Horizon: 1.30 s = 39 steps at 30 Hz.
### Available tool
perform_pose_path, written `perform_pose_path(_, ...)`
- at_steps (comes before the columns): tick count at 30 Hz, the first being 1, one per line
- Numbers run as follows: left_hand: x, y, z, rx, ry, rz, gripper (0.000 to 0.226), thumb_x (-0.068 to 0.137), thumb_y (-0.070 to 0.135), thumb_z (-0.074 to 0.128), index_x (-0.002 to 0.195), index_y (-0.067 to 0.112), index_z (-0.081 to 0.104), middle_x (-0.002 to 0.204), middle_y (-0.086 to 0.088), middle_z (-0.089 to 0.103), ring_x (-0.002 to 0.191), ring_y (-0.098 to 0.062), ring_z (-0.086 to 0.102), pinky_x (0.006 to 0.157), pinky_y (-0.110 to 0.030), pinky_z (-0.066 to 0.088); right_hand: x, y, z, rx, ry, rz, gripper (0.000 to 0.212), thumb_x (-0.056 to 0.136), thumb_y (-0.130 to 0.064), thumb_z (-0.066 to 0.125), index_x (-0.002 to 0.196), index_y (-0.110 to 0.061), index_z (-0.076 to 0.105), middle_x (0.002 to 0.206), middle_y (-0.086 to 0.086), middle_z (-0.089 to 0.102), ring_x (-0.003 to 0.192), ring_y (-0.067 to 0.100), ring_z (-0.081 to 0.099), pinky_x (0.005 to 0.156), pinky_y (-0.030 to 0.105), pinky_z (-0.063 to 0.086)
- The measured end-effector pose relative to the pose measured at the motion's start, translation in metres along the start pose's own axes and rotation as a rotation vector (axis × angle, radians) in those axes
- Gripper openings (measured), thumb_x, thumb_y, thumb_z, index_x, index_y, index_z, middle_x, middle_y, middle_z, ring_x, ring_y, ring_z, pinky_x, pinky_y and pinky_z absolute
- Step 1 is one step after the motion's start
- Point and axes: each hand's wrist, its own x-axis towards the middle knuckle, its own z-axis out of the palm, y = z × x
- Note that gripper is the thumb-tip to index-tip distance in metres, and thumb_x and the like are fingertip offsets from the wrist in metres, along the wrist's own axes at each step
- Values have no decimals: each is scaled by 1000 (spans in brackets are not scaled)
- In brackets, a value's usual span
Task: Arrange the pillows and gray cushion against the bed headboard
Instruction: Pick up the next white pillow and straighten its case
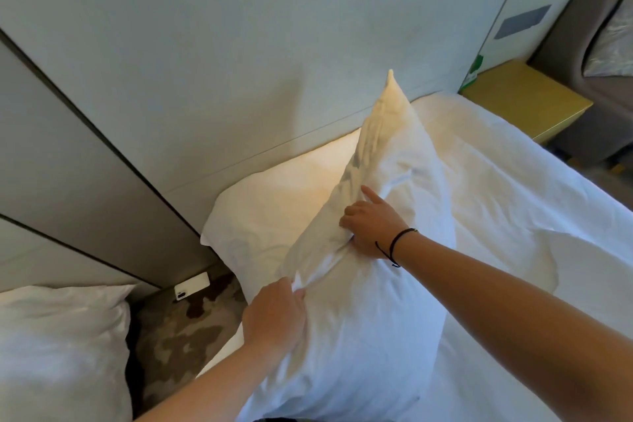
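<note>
A white pillow [61, 346] at far left is cut off by the frame edge. The left hand [274, 315] pinches the creased edge of the held pillow [370, 301], upright over a flat pillow [274, 216] at the headboard [239, 79]. The right hand [371, 226] grips its upper fold, forefinger extended.

The two pillows [359, 284] and the bed [513, 216] sheet are plain white, warm yellow where light falls. The headboard [205, 62] is pale grey-green. The nightstand [524, 96] is mustard yellow, the carpet [181, 336] mottled brown and beige, the armchair [575, 44] grey-brown, the wristband [394, 247] black.
</note>
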Motion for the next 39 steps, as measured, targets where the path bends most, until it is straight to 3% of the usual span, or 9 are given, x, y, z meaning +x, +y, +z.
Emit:
perform_pose_path(3,3,5,-3,21,80,21,24,101,41,33,89,27,49,82,12,51,82,-17,55,72,-37,46,3,-1,4,-14,37,78,18,86,-17,46,90,-23,63,83,-7,58,87,21,62,119,44,12)
perform_pose_path(11,35,34,-34,-18,298,209,30,100,40,35,72,31,33,68,14,44,62,-11,41,53,-31,22,-3,40,-2,134,207,236,15,85,-10,43,80,-19,54,75,-1,58,77,26,58,115,36,25)
perform_pose_path(14,45,47,-44,-30,325,282,30,100,39,37,72,31,30,66,14,41,64,-16,40,55,-33,23,-7,54,-15,201,252,302,17,81,-10,46,67,-19,42,64,-3,49,66,25,46,91,34,42)
perform_pose_path(18,59,65,-62,-69,352,405,34,99,39,42,69,32,28,62,12,40,62,-18,39,49,-31,20,-8,69,-34,370,314,497,13,77,-11,43,66,-18,45,63,-6,52,77,23,41,66,31,37)
perform_pose_path(24,99,105,-103,-183,380,622,30,97,36,50,72,30,33,59,13,37,60,-20,34,53,-31,27,16,102,-76,508,505,756,20,71,-1,44,67,-15,57,60,-8,53,66,21,40,69,29,26)
perform_pose_path(27,133,124,-128,-256,404,725,17,96,31,56,81,25,53,65,10,53,64,-25,48,54,-31,35,36,124,-96,596,587,879,22,67,2,44,63,-14,57,58,-1,56,73,32,49,66,34,36)
perform_pose_path(31,186,156,-170,-339,482,855,15,91,27,56,91,15,66,73,4,65,67,-29,62,52,-38,50,78,162,-132,611,675,977,29,71,4,43,63,-18,59,64,3,61,80,33,50,77,37,41)
perform_pose_path(36,279,192,-224,-399,536,872,20,94,34,50,90,20,64,76,1,64,70,-31,61,54,-39,49,155,223,-190,442,864,965,26,64,-7,35,60,-20,56,53,-7,51,65,29,46,72,35,32)
perform_pose_path(39,346,196,-226,-200,398,770,26,97,49,39,95,27,54,84,3,64,79,-30,63,60,-36,42,200,251,-182,394,755,1013,33,69,-9,40,84,-18,68,82,5,67,83,32,56,80,37,35)
